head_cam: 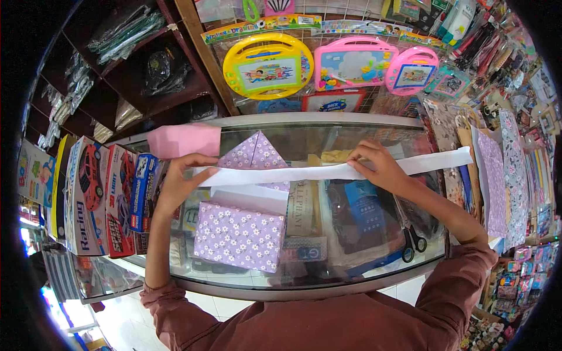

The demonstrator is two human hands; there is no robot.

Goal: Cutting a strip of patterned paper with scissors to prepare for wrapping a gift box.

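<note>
My left hand (186,175) pinches the left end of a long white paper strip (281,174), thumb and fingers on it. The fingertips of my right hand (373,162) grip the strip farther along, and its free end stretches out to the right. Below the strip, on the glass counter, lies a box wrapped in purple flowered paper (239,234). A pointed flap of the same paper (254,151) shows above the strip, with its white underside partly visible between. Black-handled scissors (410,243) lie at the right of the counter.
Pink paper (184,140) rests at the counter's back left. Toy car boxes (88,197) stand along the left side. Rolls and sheets of patterned paper (489,184) stand at the right. Drawing boards (268,66) hang behind the glass counter (325,289).
</note>
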